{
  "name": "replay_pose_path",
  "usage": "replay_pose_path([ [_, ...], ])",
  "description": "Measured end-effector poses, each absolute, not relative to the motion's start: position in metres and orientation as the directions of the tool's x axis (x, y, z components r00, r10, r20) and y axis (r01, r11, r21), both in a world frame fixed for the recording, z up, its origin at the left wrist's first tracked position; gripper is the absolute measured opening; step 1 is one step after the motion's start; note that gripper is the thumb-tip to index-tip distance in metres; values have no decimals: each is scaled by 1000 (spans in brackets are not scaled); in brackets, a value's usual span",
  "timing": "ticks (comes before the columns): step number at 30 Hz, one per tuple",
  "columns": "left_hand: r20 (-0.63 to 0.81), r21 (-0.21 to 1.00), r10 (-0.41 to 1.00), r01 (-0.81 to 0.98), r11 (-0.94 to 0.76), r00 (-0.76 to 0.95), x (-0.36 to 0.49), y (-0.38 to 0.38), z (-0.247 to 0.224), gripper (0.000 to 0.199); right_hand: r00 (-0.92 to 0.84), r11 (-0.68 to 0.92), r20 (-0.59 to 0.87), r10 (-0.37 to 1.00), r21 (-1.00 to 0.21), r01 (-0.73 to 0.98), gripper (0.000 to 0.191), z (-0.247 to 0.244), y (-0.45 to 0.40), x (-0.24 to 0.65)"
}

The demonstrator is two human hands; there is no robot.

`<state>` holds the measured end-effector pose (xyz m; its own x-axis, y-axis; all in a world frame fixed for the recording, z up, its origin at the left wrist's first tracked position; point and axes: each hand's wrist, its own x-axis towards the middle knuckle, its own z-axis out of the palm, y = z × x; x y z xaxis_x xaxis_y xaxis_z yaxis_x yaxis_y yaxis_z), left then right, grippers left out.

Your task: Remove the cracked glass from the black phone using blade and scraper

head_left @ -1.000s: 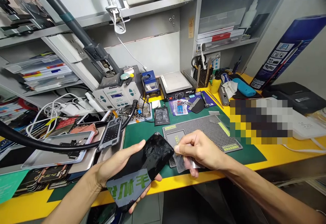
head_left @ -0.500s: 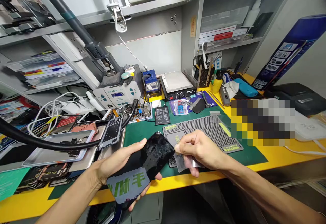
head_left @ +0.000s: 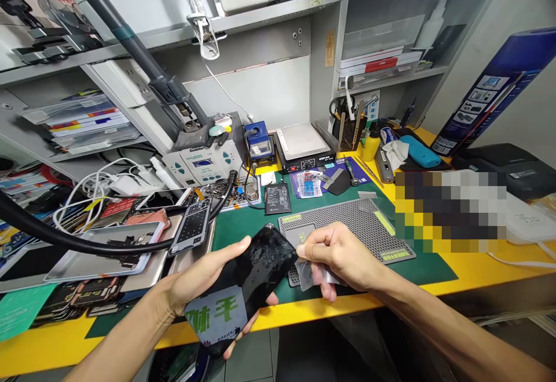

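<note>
A dark glossy phone (head_left: 260, 272) lies tilted in my left hand (head_left: 204, 275), whose thumb is on one long edge and whose fingertips show at the other. Its glass has smudges, and green lettering is mirrored in its lower part. My right hand (head_left: 336, 254) is closed at the phone's right corner, thumb and forefinger pinched together. A thin clear film (head_left: 307, 276) hangs below that pinch, partly hidden by my fingers. Beneath the right hand is a grey perforated mat (head_left: 347, 219).
A black battery (head_left: 277, 197) rests on the green mat (head_left: 428, 263). A heating plate (head_left: 304, 140), a blue soldering station (head_left: 259, 141) and a grey control box (head_left: 204, 159) stand behind. Phone parts and a tray (head_left: 104, 237) crowd the left; a black hose (head_left: 87, 243) crosses them.
The reflection on the phone's lower glass has shifted, with the phone slightly re-angled. The view has moved a little. My right hand keeps its pinch at the corner.
</note>
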<state>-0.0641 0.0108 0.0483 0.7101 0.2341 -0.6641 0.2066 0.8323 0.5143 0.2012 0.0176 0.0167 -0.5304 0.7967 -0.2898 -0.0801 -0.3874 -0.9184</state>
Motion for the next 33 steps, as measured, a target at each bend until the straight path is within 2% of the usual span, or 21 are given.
replay_pose_path([
  [7,-680,507,223,228,831,699,-64,14,50,96,-540,-383,-282,793,-920,-82,27,16,16,203],
  [14,-660,481,134,279,831,740,-66,20,48,105,-559,-380,-281,780,-923,-67,28,17,16,204],
  [25,-616,497,95,292,817,782,-65,25,49,107,-578,-424,-328,747,-905,-34,31,23,18,205],
  [33,-617,481,105,269,835,780,-60,23,57,98,-599,-425,-324,732,-905,-30,34,18,18,207],
])
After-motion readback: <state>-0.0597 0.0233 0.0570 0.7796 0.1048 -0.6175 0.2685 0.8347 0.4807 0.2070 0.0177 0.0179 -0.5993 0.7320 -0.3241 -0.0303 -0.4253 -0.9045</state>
